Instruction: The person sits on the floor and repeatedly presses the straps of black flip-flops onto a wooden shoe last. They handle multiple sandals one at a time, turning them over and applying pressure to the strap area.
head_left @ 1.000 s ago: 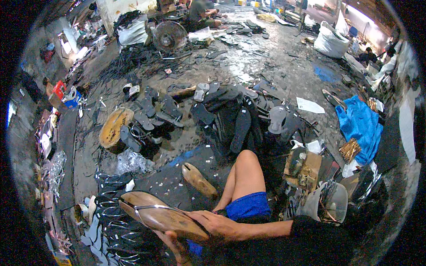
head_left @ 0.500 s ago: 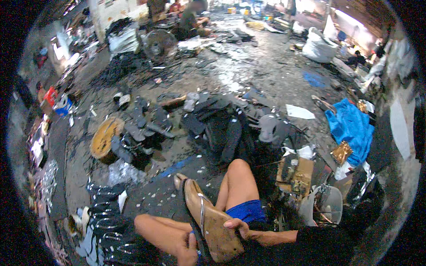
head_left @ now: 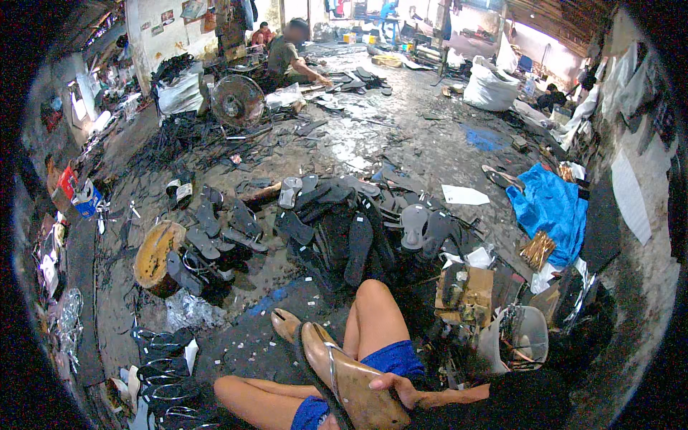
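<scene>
My right hand (head_left: 398, 389) is closed around the heel end of a brown foot-shaped shoe last (head_left: 351, 365), its thumb on the upper face. A thin silver strap (head_left: 331, 358) runs over the last, and a dark sole (head_left: 308, 358) lies along its left side. Past that sole shows a second brown, toe-shaped tip (head_left: 287, 326). Only a sliver of my left hand (head_left: 329, 423) appears at the lower edge, beside the sole; its fingers are hidden. The last lies slantwise between my bent knees.
Dark sandal soles (head_left: 351, 222) lie heaped ahead, near a round wooden block (head_left: 159, 254). Strapped sandals (head_left: 168, 373) are lined up at left. At right are a white bucket (head_left: 512, 337), a cardboard box (head_left: 469, 294) and a blue cloth (head_left: 548, 211). A fan (head_left: 238, 99) and a seated person (head_left: 287, 57) are farther off.
The view has tilted up, showing more of the far room. My left hand has dropped mostly out of sight at the lower edge. My right hand keeps its hold on the shoe last.
</scene>
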### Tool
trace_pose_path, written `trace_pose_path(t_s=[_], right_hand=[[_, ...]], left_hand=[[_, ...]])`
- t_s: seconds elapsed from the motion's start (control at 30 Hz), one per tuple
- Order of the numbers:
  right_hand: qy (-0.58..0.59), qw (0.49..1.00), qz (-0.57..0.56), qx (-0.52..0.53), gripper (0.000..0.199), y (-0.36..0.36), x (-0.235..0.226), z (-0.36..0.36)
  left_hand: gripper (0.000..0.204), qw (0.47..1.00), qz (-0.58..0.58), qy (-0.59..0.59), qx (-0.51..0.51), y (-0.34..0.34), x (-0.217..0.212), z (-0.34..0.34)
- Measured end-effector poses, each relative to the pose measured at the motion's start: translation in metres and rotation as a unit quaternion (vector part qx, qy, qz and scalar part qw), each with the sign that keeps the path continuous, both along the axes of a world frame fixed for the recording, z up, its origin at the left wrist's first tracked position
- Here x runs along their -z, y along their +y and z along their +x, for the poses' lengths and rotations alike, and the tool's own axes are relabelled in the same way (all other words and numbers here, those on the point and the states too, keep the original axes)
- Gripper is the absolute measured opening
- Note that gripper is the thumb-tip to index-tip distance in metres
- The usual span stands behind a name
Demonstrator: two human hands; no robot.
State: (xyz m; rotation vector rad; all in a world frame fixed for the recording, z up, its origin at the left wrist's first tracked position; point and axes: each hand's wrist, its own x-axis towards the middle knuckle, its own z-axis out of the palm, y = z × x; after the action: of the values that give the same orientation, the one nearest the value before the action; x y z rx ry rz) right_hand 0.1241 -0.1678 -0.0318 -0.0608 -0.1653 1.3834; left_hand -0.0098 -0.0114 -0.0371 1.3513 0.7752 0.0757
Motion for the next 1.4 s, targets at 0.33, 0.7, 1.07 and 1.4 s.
trace_pose_path(t_s=[0.33, 0.7, 1.07, 1.4], right_hand=[[-0.083, 0.996, 0.029, 0.017, 0.09, 0.016, -0.014, -0.005], [-0.63, 0.714, -0.282, -0.113, 0.123, 0.063, 0.01, 0.038], [-0.616, 0.754, -0.226, 0.027, 0.102, 0.068, 0.015, 0.015], [-0.755, 0.582, -0.251, 0.168, 0.076, 0.084, -0.048, 0.032]], left_hand=[[0.033, 0.999, -0.038, -0.015, -0.024, -0.002, -0.001, -0.008], [0.036, 0.992, -0.098, -0.081, -0.01, 0.008, 0.008, -0.051], [0.072, 0.993, -0.041, 0.101, -0.051, 0.007, 0.025, -0.053], [0.065, 0.929, 0.064, -0.107, -0.347, 0.072, 0.024, 0.071]])
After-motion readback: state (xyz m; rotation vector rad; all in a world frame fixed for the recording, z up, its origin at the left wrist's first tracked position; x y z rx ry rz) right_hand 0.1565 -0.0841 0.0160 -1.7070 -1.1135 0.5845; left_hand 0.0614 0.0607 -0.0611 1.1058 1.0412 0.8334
